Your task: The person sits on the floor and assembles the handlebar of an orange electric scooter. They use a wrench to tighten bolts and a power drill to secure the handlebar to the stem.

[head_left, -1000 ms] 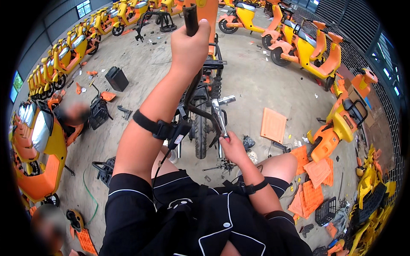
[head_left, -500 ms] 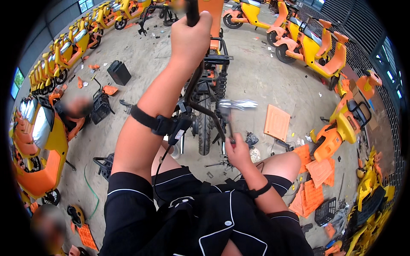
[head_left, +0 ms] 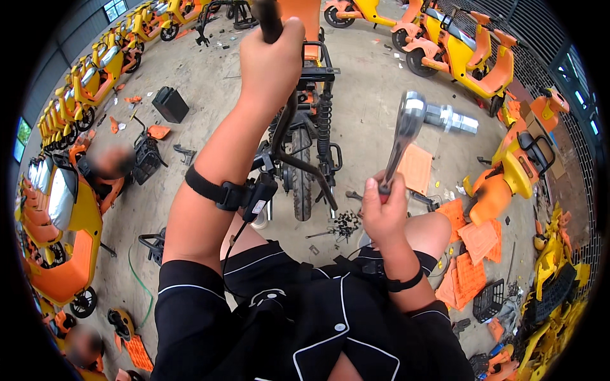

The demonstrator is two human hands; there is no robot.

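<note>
My left hand [head_left: 272, 63] is closed around the upper end of a bent black metal tube [head_left: 305, 164], which runs down beside a partly stripped scooter. Below it stand the scooter's black rear tyre [head_left: 301, 181] and a coil-spring shock absorber [head_left: 323, 120]. Raised to the right of the tube, my right hand [head_left: 385, 213] is wrapped round the handle of a ratchet wrench [head_left: 407, 120]. A silver socket [head_left: 452, 119] points rightward from the wrench's head, clear of the scooter.
Small dark bolts [head_left: 344, 226] lie in a pile on the floor near my knees. Orange panels [head_left: 467, 286] and a black crate [head_left: 489, 300] are at the right. Yellow scooters [head_left: 460, 66] line both sides. A black battery-like box [head_left: 170, 105] stands at the left.
My right hand has lifted the ratchet wrench up and to the right, away from the tube. My left hand, still on the tube, has shifted slightly left.
</note>
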